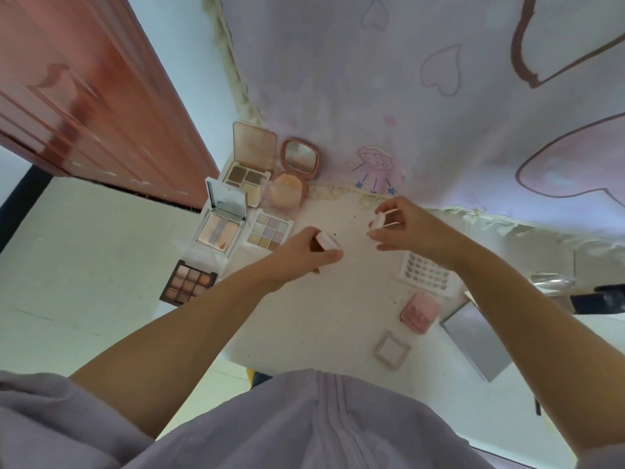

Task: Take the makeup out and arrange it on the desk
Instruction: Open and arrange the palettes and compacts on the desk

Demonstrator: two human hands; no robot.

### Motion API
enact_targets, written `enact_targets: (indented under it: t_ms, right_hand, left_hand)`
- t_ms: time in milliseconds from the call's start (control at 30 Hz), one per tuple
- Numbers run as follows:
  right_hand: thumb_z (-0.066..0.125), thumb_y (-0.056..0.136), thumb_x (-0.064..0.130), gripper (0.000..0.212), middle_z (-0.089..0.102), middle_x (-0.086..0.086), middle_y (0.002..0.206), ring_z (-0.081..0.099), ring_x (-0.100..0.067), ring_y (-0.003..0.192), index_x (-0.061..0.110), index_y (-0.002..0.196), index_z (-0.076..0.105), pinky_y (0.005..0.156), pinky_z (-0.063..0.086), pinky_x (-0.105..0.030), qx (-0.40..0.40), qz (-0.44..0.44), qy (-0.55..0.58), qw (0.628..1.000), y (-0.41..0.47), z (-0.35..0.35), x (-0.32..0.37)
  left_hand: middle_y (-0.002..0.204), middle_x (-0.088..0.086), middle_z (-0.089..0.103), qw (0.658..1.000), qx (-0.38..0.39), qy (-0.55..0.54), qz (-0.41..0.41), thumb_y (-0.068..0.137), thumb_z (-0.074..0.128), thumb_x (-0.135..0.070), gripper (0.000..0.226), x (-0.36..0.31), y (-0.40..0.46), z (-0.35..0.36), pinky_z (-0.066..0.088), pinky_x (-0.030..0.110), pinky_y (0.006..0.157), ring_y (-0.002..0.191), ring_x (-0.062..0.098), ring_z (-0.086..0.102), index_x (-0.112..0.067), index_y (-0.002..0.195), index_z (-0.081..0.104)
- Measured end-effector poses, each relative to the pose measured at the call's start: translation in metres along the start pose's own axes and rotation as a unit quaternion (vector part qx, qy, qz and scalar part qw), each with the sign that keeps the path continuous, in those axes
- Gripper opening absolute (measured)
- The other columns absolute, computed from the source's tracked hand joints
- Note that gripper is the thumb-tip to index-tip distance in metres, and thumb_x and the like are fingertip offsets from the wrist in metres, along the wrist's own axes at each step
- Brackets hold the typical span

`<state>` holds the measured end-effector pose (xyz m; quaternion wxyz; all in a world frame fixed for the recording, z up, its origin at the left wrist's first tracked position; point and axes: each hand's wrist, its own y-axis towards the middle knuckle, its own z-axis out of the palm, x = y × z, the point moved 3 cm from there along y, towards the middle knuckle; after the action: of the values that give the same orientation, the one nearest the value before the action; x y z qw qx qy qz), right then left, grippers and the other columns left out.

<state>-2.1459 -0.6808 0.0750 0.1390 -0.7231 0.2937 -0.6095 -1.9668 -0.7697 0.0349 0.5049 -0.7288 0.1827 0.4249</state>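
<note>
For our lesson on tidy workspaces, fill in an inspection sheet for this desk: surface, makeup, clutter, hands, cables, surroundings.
Surface: white desk, speckled.
Job's things: open brown nine-pan eyeshadow palette, pastel palette and mirrored compacts at left; shut pink rectangular case at right.
Clutter: white perforated tray; grey flat box.
Hands: left hand grips a small white case; right hand pinches a white lid.
Cables: nothing seen.
Surroundings: lilac heart-print cloth; reddish wooden door.

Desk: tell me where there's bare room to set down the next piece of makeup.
Bare patch mid-desk, between the left hand, the pink case and the near edge. Another lies behind the hands, toward the wall. Crowded: open palettes along the left edge, cases at right.
</note>
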Motion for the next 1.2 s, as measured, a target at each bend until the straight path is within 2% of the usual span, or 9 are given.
enact_targets:
  t_ms: [67,167,333,433,600,733,800,933,1200]
  right_hand:
    - [0.072,0.082,0.016,0.038,0.06,-0.006,0.104,0.064,-0.023,0.101,0.014,0.11,0.048,0.088,0.055,-0.038,-0.066,0.006,0.021,0.998,0.016,-0.001,-0.011]
    - [0.075,0.079,0.022,0.042,0.059,0.002,0.1,0.06,-0.015,0.093,0.016,0.108,0.045,0.089,0.052,-0.037,-0.163,0.002,-0.008,0.987,0.043,0.002,-0.023]
    - [0.077,0.071,0.019,0.037,0.064,-0.005,0.091,0.065,-0.023,0.086,0.011,0.098,0.053,0.081,0.055,-0.04,-0.255,-0.025,-0.066,0.964,0.08,-0.003,-0.019]
    - [0.074,0.075,0.021,0.032,0.066,-0.006,0.094,0.063,-0.02,0.084,0.013,0.102,0.059,0.078,0.055,-0.036,-0.245,-0.039,-0.089,0.965,0.088,-0.008,-0.023]
    - [0.074,0.079,0.022,0.033,0.063,-0.003,0.099,0.06,-0.018,0.089,0.013,0.106,0.058,0.081,0.049,-0.028,-0.239,-0.057,-0.152,0.957,0.092,-0.007,-0.024]
    - [0.075,0.076,0.028,0.048,0.055,-0.011,0.118,0.053,-0.027,0.106,0.012,0.117,0.055,0.093,0.045,-0.039,-0.228,-0.058,-0.236,0.943,0.093,-0.001,-0.028]
    - [0.073,0.079,0.029,0.052,0.048,-0.013,0.126,0.048,-0.028,0.114,0.012,0.123,0.051,0.094,0.043,-0.039,-0.211,-0.046,-0.265,0.94,0.091,0.002,-0.033]
    - [0.069,0.083,0.03,0.051,0.046,-0.011,0.131,0.042,-0.027,0.122,0.014,0.127,0.047,0.094,0.04,-0.037,-0.209,-0.063,-0.285,0.933,0.09,0.01,-0.03]
    - [0.061,0.087,0.033,0.048,0.053,-0.009,0.127,0.043,-0.03,0.119,0.013,0.128,0.047,0.09,0.039,-0.039,-0.231,-0.106,-0.38,0.889,0.108,0.021,-0.017]
  left_hand:
    - [0.105,0.001,0.06,0.997,-0.069,0.0,0.026,0.081,0.07,-0.023,0.042,-0.012,0.015,0.001,0.052,0.03,0.075,0.092,0.017,0.059,-0.012,0.114,0.046]
    - [0.093,-0.002,0.053,0.982,-0.15,0.098,0.054,0.077,0.069,-0.015,0.046,-0.037,0.042,0.0,0.048,0.032,0.073,0.087,0.018,0.054,-0.009,0.115,0.043]
    - [0.122,0.014,0.045,0.913,-0.188,0.354,0.078,0.082,0.064,-0.036,0.057,-0.057,0.088,-0.004,0.042,0.04,0.093,0.117,0.03,0.045,-0.006,0.124,0.04]
    - [0.125,0.013,0.044,0.891,-0.213,0.397,0.055,0.088,0.055,-0.043,0.054,-0.054,0.101,-0.003,0.04,0.04,0.092,0.122,0.03,0.04,-0.007,0.125,0.04]
    - [0.125,0.013,0.044,0.893,-0.251,0.372,0.023,0.092,0.05,-0.041,0.051,-0.03,0.099,0.006,0.038,0.038,0.09,0.119,0.031,0.043,-0.006,0.127,0.037]
    - [0.129,0.017,0.042,0.889,-0.278,0.363,-0.002,0.091,0.055,-0.037,0.061,-0.028,0.09,0.01,0.036,0.036,0.093,0.119,0.033,0.045,-0.004,0.135,0.029]
    - [0.13,0.018,0.041,0.908,-0.287,0.306,0.003,0.091,0.056,-0.03,0.06,-0.029,0.081,0.014,0.036,0.035,0.092,0.119,0.033,0.045,-0.003,0.136,0.027]
    - [0.123,0.016,0.047,0.947,-0.291,0.137,-0.002,0.094,0.045,-0.012,0.031,-0.016,0.061,0.03,0.04,0.039,0.079,0.106,0.036,0.052,-0.002,0.122,0.039]
    - [0.123,0.019,0.051,0.958,-0.276,0.045,-0.067,0.09,0.039,-0.005,0.038,-0.01,0.068,0.007,0.045,0.037,0.081,0.104,0.036,0.055,-0.004,0.128,0.043]
